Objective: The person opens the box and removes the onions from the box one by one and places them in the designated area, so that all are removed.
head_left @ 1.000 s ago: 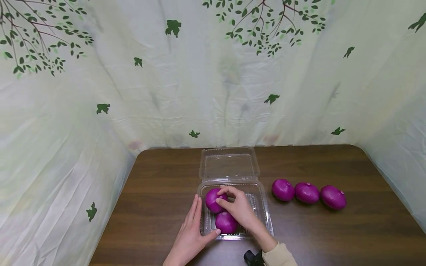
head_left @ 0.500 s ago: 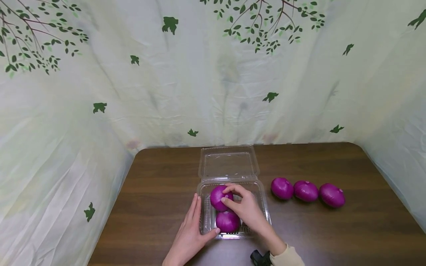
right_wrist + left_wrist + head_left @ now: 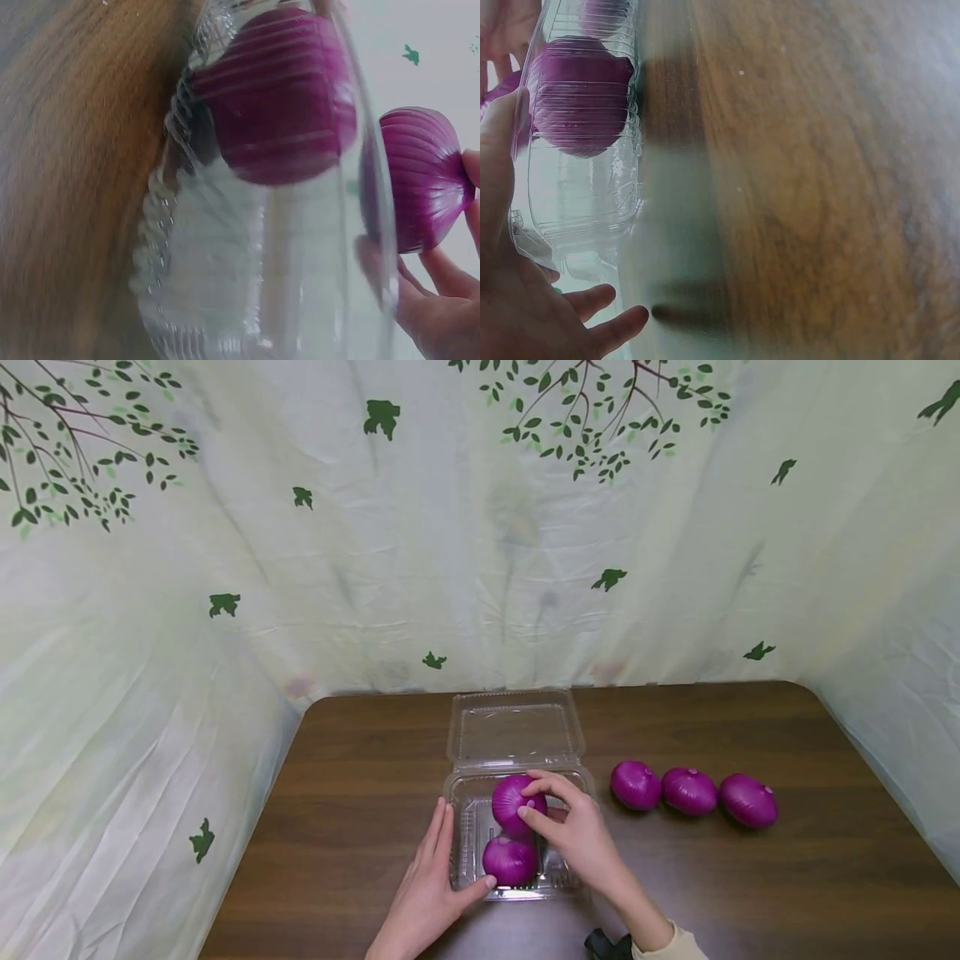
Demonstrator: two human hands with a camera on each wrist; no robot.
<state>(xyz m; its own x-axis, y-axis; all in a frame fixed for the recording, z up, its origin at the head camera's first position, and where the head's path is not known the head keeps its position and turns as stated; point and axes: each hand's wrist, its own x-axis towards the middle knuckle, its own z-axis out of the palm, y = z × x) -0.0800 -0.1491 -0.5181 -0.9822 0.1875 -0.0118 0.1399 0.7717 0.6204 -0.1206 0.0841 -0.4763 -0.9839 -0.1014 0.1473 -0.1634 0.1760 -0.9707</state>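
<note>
The right hand (image 3: pixel 583 835) pinches an onion (image 3: pixel 512 805) on its left, left hand (image 3: pixel 427 883) spread nearby

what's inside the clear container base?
One onion lies in the container base. A second onion, held by the right hand, appears mostly above the rim in the right wrist view. In the head view, whatever is directly under both onions is covered.

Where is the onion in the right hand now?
In the head view, the held onion is over the tray, just beyond the near onion and left of the three loose onions.
</note>
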